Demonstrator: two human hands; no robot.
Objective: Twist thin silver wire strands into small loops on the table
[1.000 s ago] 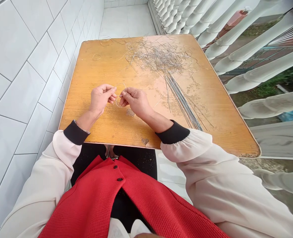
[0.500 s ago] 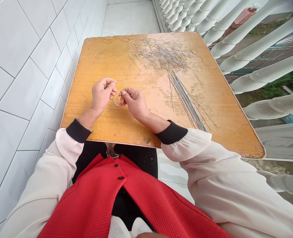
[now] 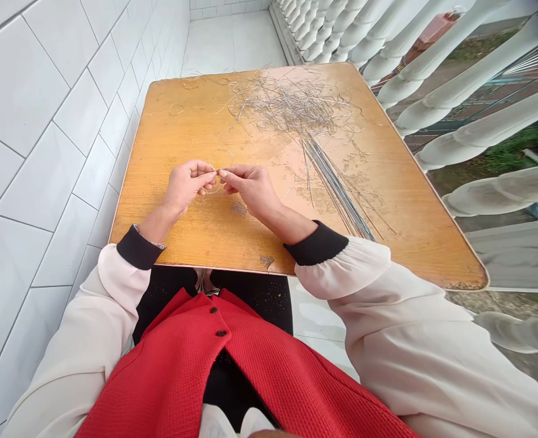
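Both hands meet over the left part of the wooden table (image 3: pixel 177 137), thumbs and fingertips almost touching. My left hand (image 3: pixel 187 187) pinches a thin pale wire (image 3: pixel 213 188) that curves in a small loop below the fingertips. From the other side my right hand (image 3: pixel 249 185) pinches the same wire close to the left fingertips. The exact grip point is hidden between the fingers. A faint larger loop shows just beyond the hands; whether it is held or lies on the table I cannot tell.
A tangled heap of thin wire (image 3: pixel 291 103) lies at the table's far side. A bundle of straight grey wires (image 3: pixel 337 182) runs from it toward the near right. A small wire ring (image 3: pixel 176 109) lies far left. Tiled wall (image 3: pixel 45 146) stands left, white balusters (image 3: pixel 451 146) right.
My hands have come closer together and slightly toward me, fingertips now nearly touching. The small loop below them shows less. The view has shifted a little.
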